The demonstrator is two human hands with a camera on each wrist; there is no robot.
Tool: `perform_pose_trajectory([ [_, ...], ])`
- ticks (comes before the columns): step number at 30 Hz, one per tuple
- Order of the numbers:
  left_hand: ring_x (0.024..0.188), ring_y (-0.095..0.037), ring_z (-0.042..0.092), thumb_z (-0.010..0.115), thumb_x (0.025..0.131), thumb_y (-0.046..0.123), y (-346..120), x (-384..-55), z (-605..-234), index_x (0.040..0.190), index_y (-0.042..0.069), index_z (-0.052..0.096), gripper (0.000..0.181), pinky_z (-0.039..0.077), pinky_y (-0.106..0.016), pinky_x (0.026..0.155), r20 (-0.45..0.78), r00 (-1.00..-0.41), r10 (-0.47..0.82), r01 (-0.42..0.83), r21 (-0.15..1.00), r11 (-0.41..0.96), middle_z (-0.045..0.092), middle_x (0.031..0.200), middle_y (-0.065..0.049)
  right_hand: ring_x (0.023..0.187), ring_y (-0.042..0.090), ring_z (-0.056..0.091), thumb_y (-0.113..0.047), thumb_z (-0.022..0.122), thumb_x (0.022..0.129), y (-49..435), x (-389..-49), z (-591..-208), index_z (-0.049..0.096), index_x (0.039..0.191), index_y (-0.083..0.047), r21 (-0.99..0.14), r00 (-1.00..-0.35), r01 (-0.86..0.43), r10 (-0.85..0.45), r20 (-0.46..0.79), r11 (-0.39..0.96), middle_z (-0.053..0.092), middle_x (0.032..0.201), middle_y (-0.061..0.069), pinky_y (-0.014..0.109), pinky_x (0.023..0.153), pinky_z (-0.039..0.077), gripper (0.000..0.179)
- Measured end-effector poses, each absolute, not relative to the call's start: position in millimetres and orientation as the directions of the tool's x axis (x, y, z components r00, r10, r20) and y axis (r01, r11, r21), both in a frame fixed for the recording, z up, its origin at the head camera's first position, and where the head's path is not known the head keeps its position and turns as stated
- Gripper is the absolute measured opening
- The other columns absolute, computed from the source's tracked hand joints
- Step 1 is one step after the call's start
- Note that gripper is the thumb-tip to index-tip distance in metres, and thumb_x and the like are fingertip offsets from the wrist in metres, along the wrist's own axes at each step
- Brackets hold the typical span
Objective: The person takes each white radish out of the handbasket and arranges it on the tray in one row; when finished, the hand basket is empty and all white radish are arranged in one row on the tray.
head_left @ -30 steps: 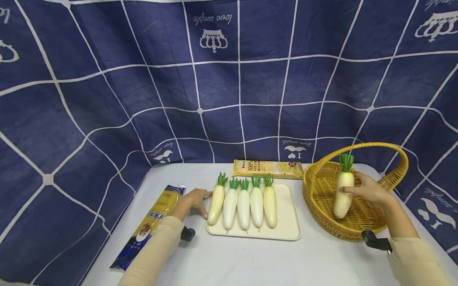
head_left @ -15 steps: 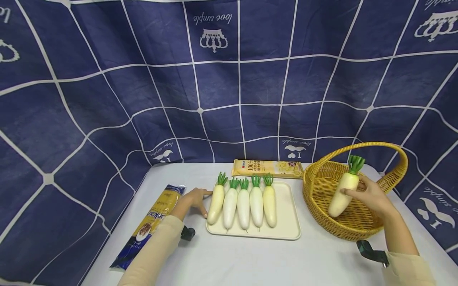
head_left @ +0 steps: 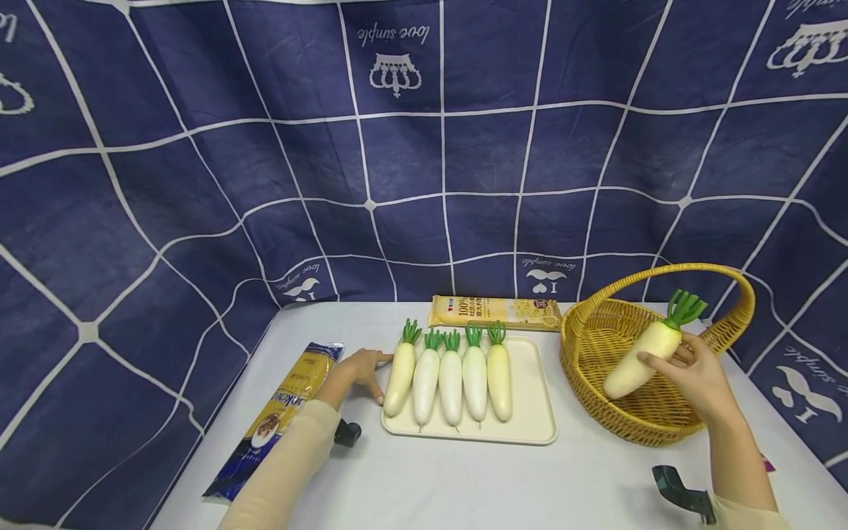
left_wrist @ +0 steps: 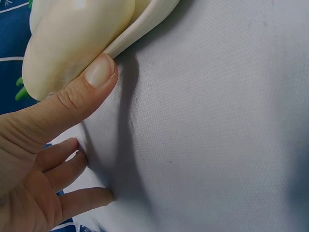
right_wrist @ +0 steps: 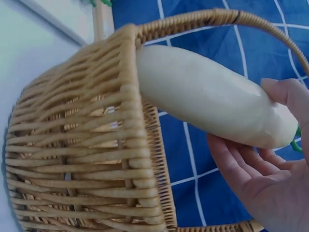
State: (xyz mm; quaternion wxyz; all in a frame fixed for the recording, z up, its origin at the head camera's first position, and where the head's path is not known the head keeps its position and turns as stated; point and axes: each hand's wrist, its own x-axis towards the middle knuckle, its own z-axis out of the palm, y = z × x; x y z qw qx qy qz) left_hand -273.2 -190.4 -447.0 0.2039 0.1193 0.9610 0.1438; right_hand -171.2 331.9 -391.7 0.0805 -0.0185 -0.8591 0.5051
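Note:
My right hand [head_left: 695,374] grips a white radish [head_left: 641,361] with green leaves by its leafy end. The radish slants over the inside of a wicker basket [head_left: 599,412], root end toward the near left. In the right wrist view, thumb and fingers lie on opposite sides of the radish [right_wrist: 203,96], whose tip overlaps the basket rim [right_wrist: 133,96]. My left hand [head_left: 363,369] is by the left edge of a cream tray [head_left: 534,397], fingers spread. Its thumb [left_wrist: 72,96] touches the tray edge beside the leftmost radish [head_left: 400,377]. Several radishes lie side by side on the tray.
A blue and yellow pasta packet [head_left: 281,416] lies at the left of the white table [head_left: 464,486]. A yellow packet [head_left: 495,313] lies behind the tray. The basket handle [head_left: 662,270] arches over the basket. Dark blue checked cloth [head_left: 477,162] hangs behind.
My right hand has tipped the radish from nearly upright to a slant, its leaves moving right and its root end slightly left. My left hand and the tray have stayed still.

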Motion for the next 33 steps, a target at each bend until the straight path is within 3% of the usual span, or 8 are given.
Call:
perform_pose_trajectory([
  [7, 0.131, -0.043, 0.036, 0.092, 0.049, 0.024, -191.5, -271.9, -447.4, 0.137, 0.015, 0.051, 0.097, 0.03, -0.054, 0.109, -0.348, -0.888, 0.3, 0.181, 0.334, 0.925, 0.042, 0.142, -0.022, 0.078, -0.022, 0.043, -0.021, 0.067, 0.088, 324.8, -156.7, -385.3, 0.001, 0.143, 0.014, -0.878, -0.976, -0.013, 0.186, 0.116, 0.478, 0.031, 0.133, 0.046, 0.003, 0.065, 0.045, 0.093],
  [11, 0.131, -0.043, 0.035, 0.092, 0.049, 0.024, -191.8, -272.3, -447.4, 0.137, 0.015, 0.05, 0.097, 0.03, -0.054, 0.109, -0.35, -0.889, 0.295, 0.177, 0.332, 0.927, 0.042, 0.142, -0.022, 0.08, -0.021, 0.045, -0.017, 0.067, 0.087, 320.7, -148.8, -380.4, 0.004, 0.144, 0.014, -0.87, -0.968, -0.033, 0.201, 0.15, 0.492, 0.037, 0.131, 0.043, 0.003, 0.065, 0.046, 0.091],
  [14, 0.132, -0.043, 0.035, 0.092, 0.049, 0.024, -192.1, -272.5, -447.2, 0.137, 0.015, 0.05, 0.097, 0.03, -0.054, 0.109, -0.353, -0.888, 0.295, 0.175, 0.333, 0.926, 0.042, 0.142, -0.022, 0.081, -0.019, 0.048, -0.013, 0.068, 0.085, 317.5, -144.0, -376.8, 0.009, 0.143, 0.014, -0.867, -0.958, -0.074, 0.206, 0.199, 0.493, 0.057, 0.114, 0.014, 0.004, 0.067, 0.047, 0.087],
  [16, 0.132, -0.043, 0.035, 0.092, 0.05, 0.024, -192.1, -272.7, -447.1, 0.137, 0.015, 0.051, 0.097, 0.03, -0.054, 0.109, -0.356, -0.888, 0.293, 0.172, 0.335, 0.927, 0.042, 0.142, -0.021, 0.083, -0.017, 0.052, -0.006, 0.069, 0.084, 315.0, -141.5, -374.7, 0.012, 0.143, 0.014, -0.885, -0.95, -0.13, 0.199, 0.24, 0.446, 0.058, 0.104, -0.009, 0.004, 0.068, 0.048, 0.084],
  [18, 0.132, -0.043, 0.035, 0.092, 0.05, 0.024, -192.0, -273.1, -447.5, 0.137, 0.015, 0.051, 0.097, 0.03, -0.054, 0.109, -0.357, -0.887, 0.294, 0.173, 0.333, 0.927, 0.042, 0.142, -0.022, 0.085, -0.013, 0.057, 0.003, 0.068, 0.082, 312.1, -139.4, -373.0, 0.015, 0.142, 0.014, -0.91, -0.942, -0.215, 0.173, 0.289, 0.354, 0.055, 0.099, -0.023, 0.005, 0.069, 0.05, 0.081],
  [24, 0.132, -0.043, 0.035, 0.092, 0.05, 0.025, -192.1, -273.8, -448.6, 0.137, 0.015, 0.05, 0.097, 0.03, -0.054, 0.109, -0.361, -0.884, 0.297, 0.179, 0.324, 0.929, 0.041, 0.142, -0.022, 0.089, -0.004, 0.063, 0.019, 0.064, 0.076, 298.6, -133.5, -370.2, 0.025, 0.139, 0.011, -0.904, -0.906, -0.401, 0.082, 0.415, 0.147, 0.062, 0.103, -0.016, 0.01, 0.071, 0.053, 0.074],
  [33, 0.132, -0.043, 0.035, 0.091, 0.051, 0.024, -193.0, -273.1, -447.6, 0.137, 0.013, 0.05, 0.096, 0.03, -0.054, 0.109, -0.359, -0.883, 0.304, 0.19, 0.319, 0.929, 0.042, 0.142, -0.023, 0.089, 0.004, 0.066, 0.025, 0.061, 0.073, 272.9, -130.2, -365.0, 0.041, 0.125, -0.01, -0.889, -0.888, -0.458, 0.019, 0.458, 0.028, 0.066, 0.102, -0.007, 0.014, 0.073, 0.055, 0.066],
])
